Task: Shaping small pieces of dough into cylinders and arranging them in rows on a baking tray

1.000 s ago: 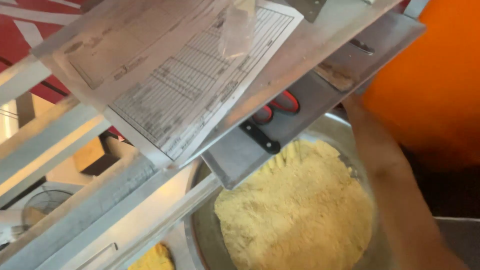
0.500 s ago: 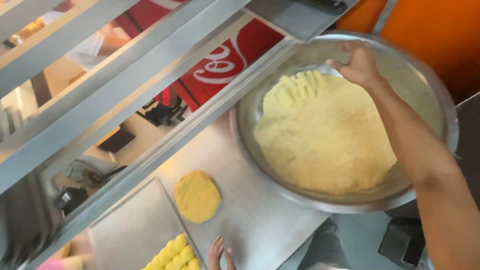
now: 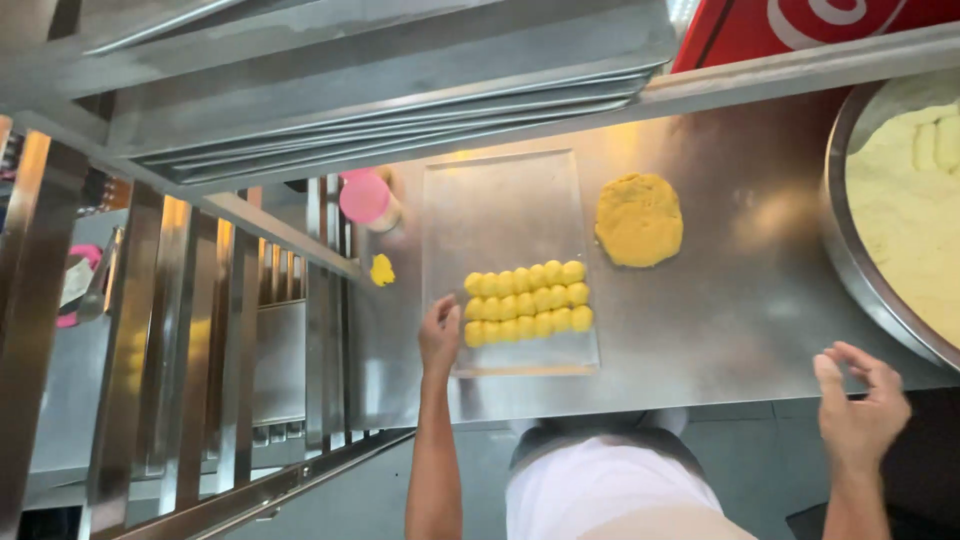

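Risk: the tray sits near the front edge of the steel table, and a nudge from the left hand could slide it off, spilling the rows of yellow dough balls. Left hand half open, fingertips touching the tray's left edge beside the balls. Right hand open, empty, fingers loosely curled, hovering off the table's front edge below the big bowl.

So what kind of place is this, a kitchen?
Probably a commercial kitchen or bakery: a steel worktable, a metal tray lined with yellow dough balls, a large bowl of yellow dough, and stacked trays above.
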